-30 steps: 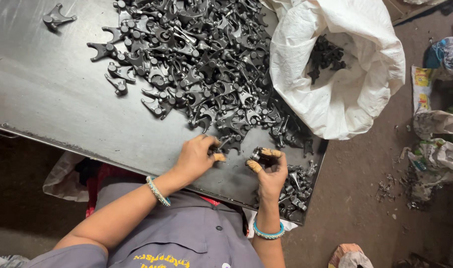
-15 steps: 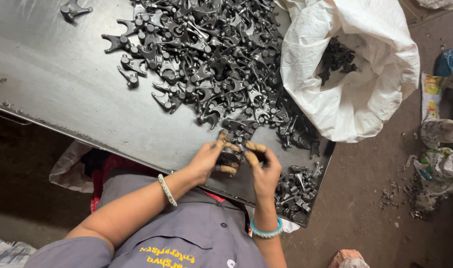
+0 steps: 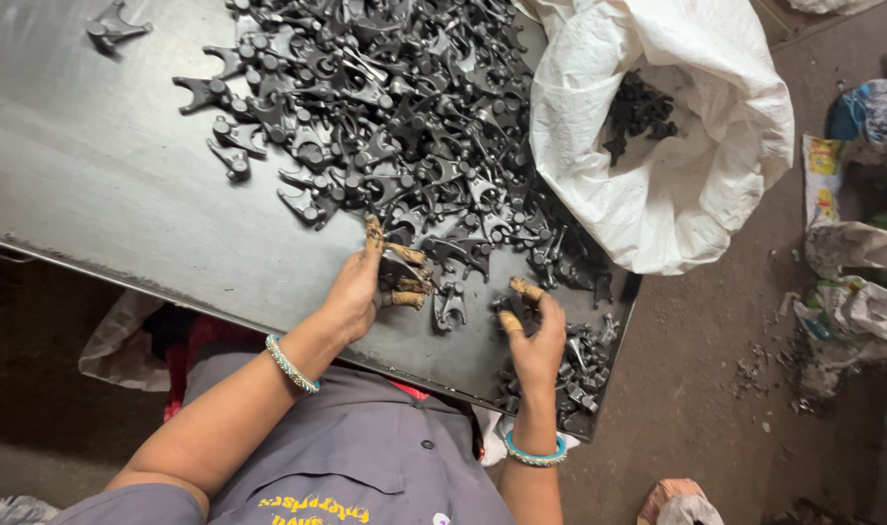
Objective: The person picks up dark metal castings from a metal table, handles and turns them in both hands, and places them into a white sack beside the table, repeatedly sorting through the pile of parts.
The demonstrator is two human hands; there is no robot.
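Both hands point(image 3: 365, 282) point(image 3: 533, 335) now apart, beside white sack point(image 3: 677, 194).

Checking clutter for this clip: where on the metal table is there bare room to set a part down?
The left half of the dark metal table is bare, bordered by the pile of black forged parts and one stray part at top left. A strip along the near edge, left of the left hand, is free. Around the right hand and white sack it is crowded.

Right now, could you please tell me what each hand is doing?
Left hand: fingers curled on a dark forked metal part at the edge of the pile.
Right hand: closed on a small dark metal piece.
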